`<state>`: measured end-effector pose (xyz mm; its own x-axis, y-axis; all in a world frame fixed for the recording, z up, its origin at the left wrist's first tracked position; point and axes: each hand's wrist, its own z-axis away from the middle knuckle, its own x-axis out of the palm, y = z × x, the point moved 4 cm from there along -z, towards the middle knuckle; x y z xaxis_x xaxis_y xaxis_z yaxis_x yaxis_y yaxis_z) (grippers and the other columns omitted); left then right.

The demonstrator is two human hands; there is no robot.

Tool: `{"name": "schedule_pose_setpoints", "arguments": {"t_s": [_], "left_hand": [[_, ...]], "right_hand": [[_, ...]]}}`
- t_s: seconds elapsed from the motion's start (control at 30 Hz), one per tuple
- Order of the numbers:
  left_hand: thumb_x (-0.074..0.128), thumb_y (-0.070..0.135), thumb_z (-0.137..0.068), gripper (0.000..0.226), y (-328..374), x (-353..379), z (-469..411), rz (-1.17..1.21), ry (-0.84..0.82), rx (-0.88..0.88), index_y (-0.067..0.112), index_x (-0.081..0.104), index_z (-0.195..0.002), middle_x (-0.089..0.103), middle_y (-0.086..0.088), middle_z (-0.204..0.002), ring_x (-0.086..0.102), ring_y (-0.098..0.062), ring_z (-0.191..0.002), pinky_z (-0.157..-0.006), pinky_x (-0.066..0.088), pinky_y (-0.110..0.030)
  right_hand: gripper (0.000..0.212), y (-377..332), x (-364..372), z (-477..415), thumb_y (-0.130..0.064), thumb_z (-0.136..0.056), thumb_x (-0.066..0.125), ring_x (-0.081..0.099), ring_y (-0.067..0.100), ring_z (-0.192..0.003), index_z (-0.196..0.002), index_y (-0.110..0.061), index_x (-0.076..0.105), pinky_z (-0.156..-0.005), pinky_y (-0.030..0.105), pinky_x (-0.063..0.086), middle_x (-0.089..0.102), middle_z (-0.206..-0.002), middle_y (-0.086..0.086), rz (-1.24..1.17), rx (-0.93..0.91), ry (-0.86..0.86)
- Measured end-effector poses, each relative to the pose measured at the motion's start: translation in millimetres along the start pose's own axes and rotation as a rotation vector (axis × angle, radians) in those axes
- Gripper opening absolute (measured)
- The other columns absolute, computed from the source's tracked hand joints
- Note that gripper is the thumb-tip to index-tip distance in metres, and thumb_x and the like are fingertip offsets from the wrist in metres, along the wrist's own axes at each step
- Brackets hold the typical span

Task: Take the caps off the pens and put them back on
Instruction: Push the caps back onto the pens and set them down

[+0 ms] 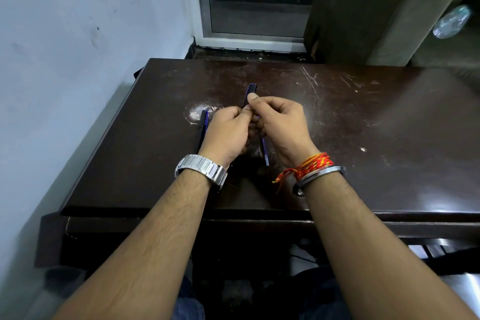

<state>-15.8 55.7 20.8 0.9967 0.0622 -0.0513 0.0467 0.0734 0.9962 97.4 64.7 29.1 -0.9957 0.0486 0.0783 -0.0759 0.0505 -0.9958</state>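
A purple pen (pixel 265 151) is held just above the dark table (pixel 363 138), pointing away from me. Its capped far end (pixel 250 89) sticks out beyond my fingers, and its near end shows below my right palm. My right hand (pixel 281 128) is wrapped around the barrel, with the thumb pressed on the cap. My left hand (pixel 228 132) pinches the pen from the left where cap and barrel meet; that joint is hidden by fingers. A second dark purple pen (pixel 203 125), cap on, lies on the table partly under my left hand.
A pale wall runs along the table's left side. A door frame (pixel 249 41) and a brown curtain (pixel 350 8) stand beyond the far edge. The tabletop is scratched, with a whitish worn patch (pixel 194 112) near the lying pen. A plastic bottle (pixel 452 22) is at the far right.
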Motion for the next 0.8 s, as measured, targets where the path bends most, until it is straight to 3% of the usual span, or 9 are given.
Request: {"name": "schedule_pose_setpoints", "arguments": {"t_s": [0.1, 0.3, 0.43, 0.53, 0.67, 0.8], "left_hand": [[0.050, 0.034, -0.099, 0.033, 2, 1, 0, -0.163, 0.021, 0.104, 0.020, 0.052, -0.069, 0.045, 0.008, -0.054, 0.037, -0.011, -0.046, -0.044, 0.027, -0.027], [0.051, 0.042, -0.098, 0.029, 9, 10, 7, -0.136, -0.032, 0.160, 0.021, 0.064, -0.083, 0.042, 0.015, -0.041, 0.034, -0.001, -0.036, -0.037, 0.026, -0.018], [0.057, 0.059, -0.085, 0.045, 4, 4, 8, -0.104, -0.029, -0.031, 0.014, 0.062, -0.079, 0.046, 0.008, -0.049, 0.037, -0.009, -0.037, -0.037, 0.026, -0.018], [0.054, 0.048, -0.080, 0.035, -1, -7, 6, -0.026, 0.084, -0.159, 0.015, 0.061, -0.069, 0.047, 0.005, -0.049, 0.034, -0.011, -0.035, -0.038, 0.023, -0.016], [0.051, 0.016, -0.081, 0.018, -5, -20, 0, 0.100, 0.237, -0.159, 0.011, 0.066, -0.072, 0.051, 0.001, -0.055, 0.038, -0.011, -0.036, -0.038, 0.029, -0.020], [0.060, 0.017, -0.084, 0.016, -7, -25, -3, 0.008, 0.271, -0.083, 0.016, 0.067, -0.071, 0.053, 0.010, -0.040, 0.052, -0.011, -0.034, -0.054, 0.052, -0.037]], "right_hand": [[0.028, -1, -2, -2, -0.028, -0.090, 0.070, 0.055, 0.006, -0.048, -0.065, -0.015, 0.075, -0.047, 0.019, 0.043, 0.063, -0.054, -0.004, -0.006, -0.011, 0.017], [0.034, -10, -8, -2, -0.025, -0.092, 0.066, 0.050, 0.002, -0.049, -0.059, -0.018, 0.067, -0.051, 0.019, 0.041, 0.060, -0.054, -0.008, -0.036, -0.077, 0.095], [0.028, -12, -13, -3, -0.029, -0.094, 0.064, 0.048, 0.009, -0.055, -0.069, -0.016, 0.066, -0.054, 0.028, 0.042, 0.056, -0.059, -0.001, -0.034, -0.080, 0.194], [0.025, -16, -23, -6, -0.033, -0.094, 0.063, 0.049, 0.009, -0.054, -0.075, -0.018, 0.067, -0.051, 0.028, 0.042, 0.056, -0.060, -0.002, -0.020, -0.097, 0.274], [0.029, -12, -27, -5, -0.042, -0.089, 0.066, 0.052, 0.005, -0.054, -0.072, -0.018, 0.071, -0.057, 0.024, 0.042, 0.061, -0.058, -0.010, 0.367, -0.117, 0.234], [0.031, -3, -21, -1, -0.041, -0.084, 0.071, 0.057, 0.003, -0.059, -0.067, -0.016, 0.073, -0.052, 0.014, 0.036, 0.063, -0.057, -0.008, 0.754, -0.056, 0.114]]}}
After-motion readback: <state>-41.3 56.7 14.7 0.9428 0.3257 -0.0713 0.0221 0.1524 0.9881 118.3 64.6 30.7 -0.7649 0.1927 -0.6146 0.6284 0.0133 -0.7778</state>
